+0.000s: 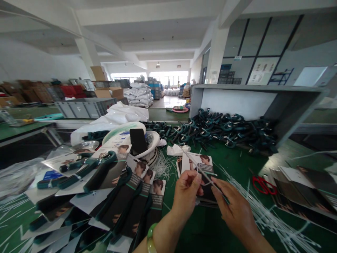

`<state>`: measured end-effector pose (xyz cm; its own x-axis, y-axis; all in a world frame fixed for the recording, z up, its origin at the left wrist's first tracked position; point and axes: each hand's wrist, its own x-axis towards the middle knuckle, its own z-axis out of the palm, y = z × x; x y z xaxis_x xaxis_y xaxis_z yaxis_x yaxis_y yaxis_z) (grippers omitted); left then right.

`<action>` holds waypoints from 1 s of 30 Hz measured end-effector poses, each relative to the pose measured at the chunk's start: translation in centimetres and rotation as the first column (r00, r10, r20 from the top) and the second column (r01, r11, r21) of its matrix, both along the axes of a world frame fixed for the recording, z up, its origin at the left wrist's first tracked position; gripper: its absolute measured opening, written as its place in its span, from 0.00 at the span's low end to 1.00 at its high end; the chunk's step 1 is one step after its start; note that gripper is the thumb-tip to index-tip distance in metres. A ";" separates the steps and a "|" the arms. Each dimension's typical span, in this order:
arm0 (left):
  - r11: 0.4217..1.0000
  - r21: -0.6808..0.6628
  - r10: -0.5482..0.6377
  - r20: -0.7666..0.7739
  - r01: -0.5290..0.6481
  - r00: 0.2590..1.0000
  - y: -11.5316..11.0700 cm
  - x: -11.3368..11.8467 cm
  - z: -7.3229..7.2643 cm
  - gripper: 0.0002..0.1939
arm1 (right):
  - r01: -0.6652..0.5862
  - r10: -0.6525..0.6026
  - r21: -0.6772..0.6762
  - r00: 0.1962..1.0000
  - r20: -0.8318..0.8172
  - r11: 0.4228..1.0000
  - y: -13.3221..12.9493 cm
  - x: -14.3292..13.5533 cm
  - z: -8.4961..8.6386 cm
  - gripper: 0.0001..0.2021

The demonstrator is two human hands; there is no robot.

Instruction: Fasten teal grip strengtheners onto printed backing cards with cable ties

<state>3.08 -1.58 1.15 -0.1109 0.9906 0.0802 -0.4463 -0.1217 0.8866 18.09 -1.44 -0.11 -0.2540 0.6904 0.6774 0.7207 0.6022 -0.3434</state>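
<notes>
My left hand (187,191), a green bangle on its wrist, pinches a thin white cable tie (198,171) between thumb and fingers. Opposite it, my right hand (234,202) has thumb and fingers closed on the same thin white strip; a long, narrow grey edge runs through this grip, and I cannot tell whether it is a card seen edge-on. Under both hands lies a stack of printed cards (196,160). Loose white cable ties (265,214) spread to the right. On the left, dark green-handled tools (101,172) are fastened to cards in a heap.
A tipped grey crate (297,105) spills many green tools (223,128) across the back. Red-handled scissors (264,185) and more cards (302,193) lie at right. A black phone (138,141) rests on a white bowl (151,140) of small metal parts.
</notes>
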 end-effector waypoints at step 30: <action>0.997 -0.076 -0.002 -0.001 0.002 1.000 -1.2 -1.5 0.4 0.27 | -0.038 -0.066 0.222 0.893 0.445 0.974 -0.2 -1.5 -0.4 0.18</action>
